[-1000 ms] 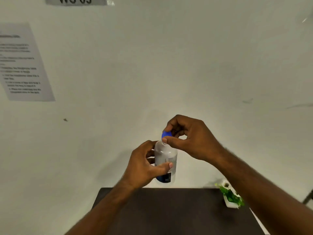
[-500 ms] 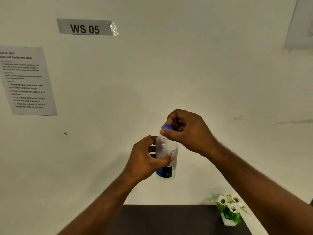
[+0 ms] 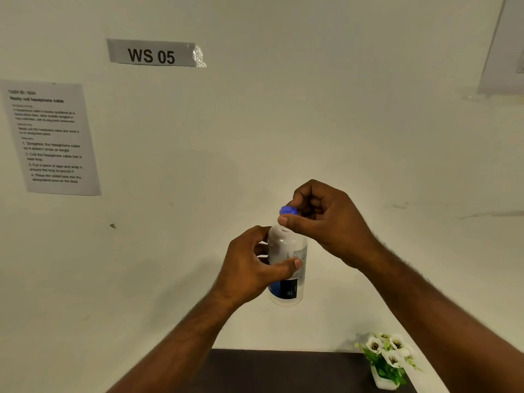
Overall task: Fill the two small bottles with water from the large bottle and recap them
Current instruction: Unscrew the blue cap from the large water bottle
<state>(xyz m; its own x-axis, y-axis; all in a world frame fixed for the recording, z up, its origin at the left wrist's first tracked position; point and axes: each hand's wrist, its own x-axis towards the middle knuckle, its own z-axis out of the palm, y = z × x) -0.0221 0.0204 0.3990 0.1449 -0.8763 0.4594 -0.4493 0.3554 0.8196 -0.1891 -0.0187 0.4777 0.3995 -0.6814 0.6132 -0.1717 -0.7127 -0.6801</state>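
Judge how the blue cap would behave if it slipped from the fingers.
The blue cap, pinched by the right hand, looks small, round and rigid: probably light and apt to roll. It seems lifted off the bottle, so it could drop.

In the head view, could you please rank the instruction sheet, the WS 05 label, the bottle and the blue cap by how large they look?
1. Instruction sheet, largest.
2. WS 05 label and bottle: look similar; the bottle is nearer and partly covered by the left hand, so unranked.
3. Blue cap, smallest, pinched by the right hand.
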